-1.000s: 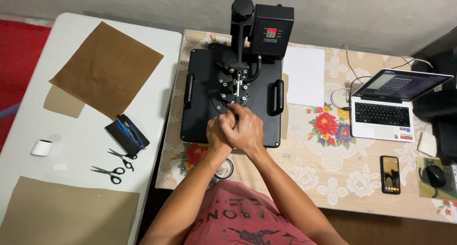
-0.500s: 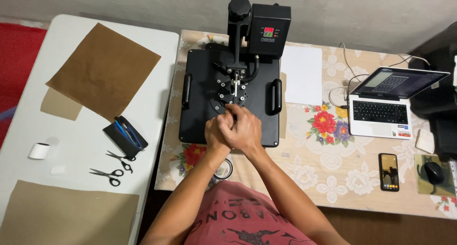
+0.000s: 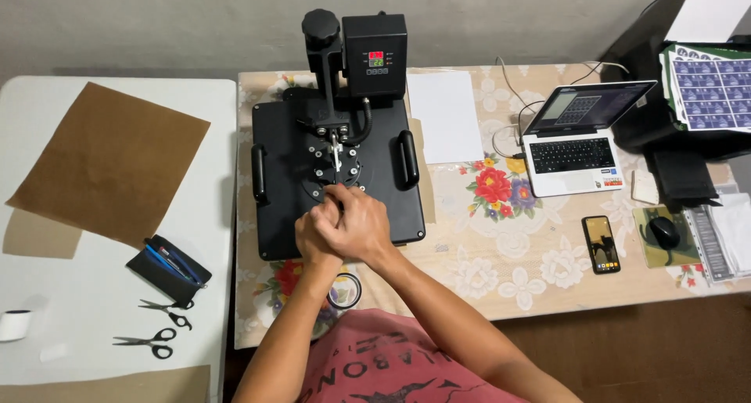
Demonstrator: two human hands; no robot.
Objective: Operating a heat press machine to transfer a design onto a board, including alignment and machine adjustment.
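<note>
A black heat press lies closed on the flowered tablecloth, with its control box standing at the back. My left hand and my right hand are clasped together at the front middle of the upper plate. Both are closed over the press handle, which they hide almost fully. The right hand lies partly over the left. Just behind my fingers are the round hub and bolts of the plate.
A white sheet, laptop, phone, mouse and printer with sticker sheets are to the right. A tape ring lies below my hands. On the white table at left are brown paper, a pen pouch and two scissors.
My hands stay clasped on the handle at the front of the press. Only the view has shifted, so more of the right side shows.
</note>
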